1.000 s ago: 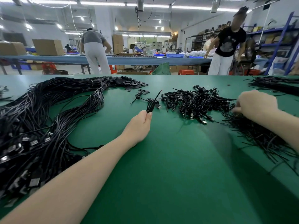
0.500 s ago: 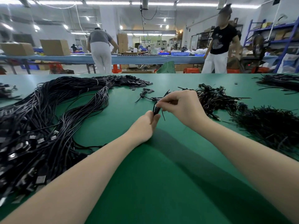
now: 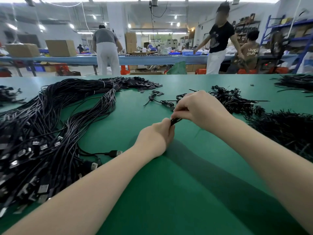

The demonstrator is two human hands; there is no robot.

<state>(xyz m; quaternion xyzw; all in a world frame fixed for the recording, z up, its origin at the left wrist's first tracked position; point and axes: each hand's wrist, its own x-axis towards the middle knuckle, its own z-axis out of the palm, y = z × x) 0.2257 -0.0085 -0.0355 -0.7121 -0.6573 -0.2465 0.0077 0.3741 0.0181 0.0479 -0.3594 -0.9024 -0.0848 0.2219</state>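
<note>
- Hands meet over the middle of the green tabletop, with a short folded cable caught between them, lifted just off the surface.
- On the near side, the left hand curls its fingers round one end of the folded cable and holds the loops together.
- On the far side, the right hand pinches the other end with thumb and fingertips. Whether a thin tie is already in that pinch is too small to tell.
- Step in hand, as I judge it: binding one folded cable into a neat bundle before it joins the finished ones.
- To the left lies a heap of loose cables, with one plug sticking out toward the left wrist. Beyond the right hand sits a pile of bundled cables, and a heap of thin black ties lies at the right.
- Next move probably calls for a firm left grip so the loops do not spring apart. The right fingers can then wind and twist a tie round the middle.
</note>
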